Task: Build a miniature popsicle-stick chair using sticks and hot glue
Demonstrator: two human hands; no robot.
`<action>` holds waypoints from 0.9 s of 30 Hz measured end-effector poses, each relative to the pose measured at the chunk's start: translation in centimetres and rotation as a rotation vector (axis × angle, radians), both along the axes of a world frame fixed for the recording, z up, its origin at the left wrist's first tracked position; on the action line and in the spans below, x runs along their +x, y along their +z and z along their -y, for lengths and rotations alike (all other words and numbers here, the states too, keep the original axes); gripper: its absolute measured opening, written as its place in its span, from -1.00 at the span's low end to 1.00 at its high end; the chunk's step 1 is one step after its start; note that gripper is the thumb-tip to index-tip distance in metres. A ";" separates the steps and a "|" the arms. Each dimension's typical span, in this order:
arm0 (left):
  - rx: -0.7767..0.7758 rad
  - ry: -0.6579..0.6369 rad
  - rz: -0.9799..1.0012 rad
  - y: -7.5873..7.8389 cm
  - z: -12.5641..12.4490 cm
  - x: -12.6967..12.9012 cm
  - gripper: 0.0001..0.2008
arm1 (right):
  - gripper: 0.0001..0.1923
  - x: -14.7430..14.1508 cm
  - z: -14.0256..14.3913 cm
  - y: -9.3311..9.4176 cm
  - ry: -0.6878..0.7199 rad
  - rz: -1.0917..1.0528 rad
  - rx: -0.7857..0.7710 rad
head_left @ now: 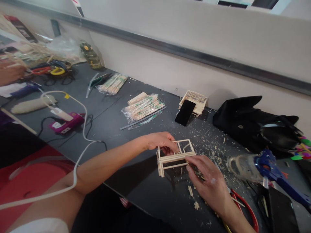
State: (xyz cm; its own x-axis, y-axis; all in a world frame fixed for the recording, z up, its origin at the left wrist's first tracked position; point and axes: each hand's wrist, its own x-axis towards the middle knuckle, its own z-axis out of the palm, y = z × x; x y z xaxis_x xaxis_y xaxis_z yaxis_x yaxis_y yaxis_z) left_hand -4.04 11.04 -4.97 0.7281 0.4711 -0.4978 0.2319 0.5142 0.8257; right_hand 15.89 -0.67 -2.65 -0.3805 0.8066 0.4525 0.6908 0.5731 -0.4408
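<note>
A: What's spread out in front of you?

B: Biggest is the dark worktable (136, 191), running along the pale wall. On its far right lies a black bag (252, 124). Nearer me on the right sits a blue glue gun (272, 170), with a red-handled tool (245, 207) partly under my wrist. On the left a magenta glue gun (66, 123) lies with a white cable (80, 152) looping past it. Packs of bamboo sticks (144, 106) lie mid-table, and a black phone (185, 112) leans against a finished little lattice model (194, 100).

A: And what are you working on?

B: A small stick frame (173, 157), open-sided, sitting on the table right in front of me amid wood shavings (213, 152).

A: How are your hands on it?

B: My left hand (161, 142) is closed on the frame's upper back edge, fingers curled over a bar. My right hand (206, 181) meets its lower right side, fingertips pressed together at the edge; whether they pinch a stick there, I can't tell.

A: Anyone else about?

B: Another person's hand (9, 71) at the far left.
</note>
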 end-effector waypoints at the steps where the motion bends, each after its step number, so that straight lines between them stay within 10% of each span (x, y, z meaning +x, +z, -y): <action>1: -0.005 -0.002 -0.002 0.1 0.0 0.0 -0.81 | -0.74 0.0 0.0 -0.1 -0.004 -0.006 -0.002; 27: -0.005 -0.021 0.001 -0.2 0.0 -0.3 -0.79 | -0.75 0.0 0.1 -0.3 -0.014 -0.023 0.010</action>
